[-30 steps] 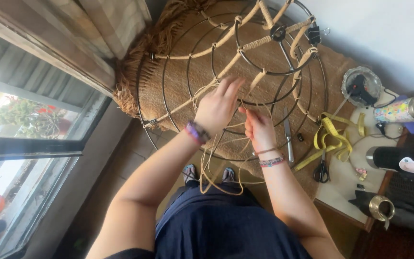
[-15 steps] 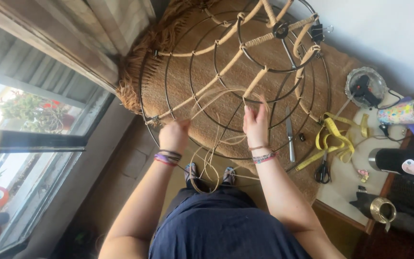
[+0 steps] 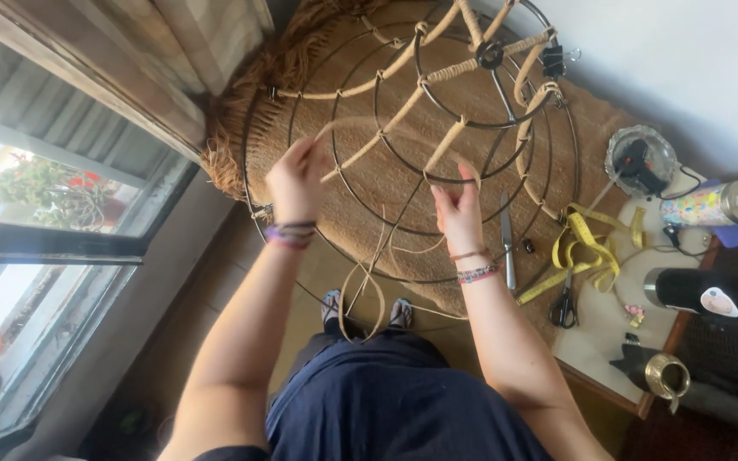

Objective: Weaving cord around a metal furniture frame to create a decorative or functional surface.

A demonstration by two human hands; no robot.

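Note:
A large round black wire frame [image 3: 506, 128], its ribs partly wrapped in tan rattan, stands in front of me over a woven straw mat [image 3: 403, 145]. My left hand [image 3: 296, 179] is raised at the frame's left side, pinching a thin rattan strip [image 3: 360, 128] that arcs to the right. My right hand [image 3: 457, 205] holds the same strip near a wrapped rib at the frame's middle. Loose coils of the strip [image 3: 360, 299] hang down toward my feet. Both wrists carry bracelets.
A low table [image 3: 608, 333] at the right carries a yellow measuring tape [image 3: 587, 248], scissors [image 3: 565, 303], a black bottle [image 3: 711, 290], a colourful tumbler [image 3: 711, 205] and a brass cup [image 3: 666, 374]. A window [image 3: 36, 222] fills the left side.
My left hand has risen from the frame's lower edge and pulled the rattan strip up and to the left. My right hand has moved slightly lower, still at the middle rib.

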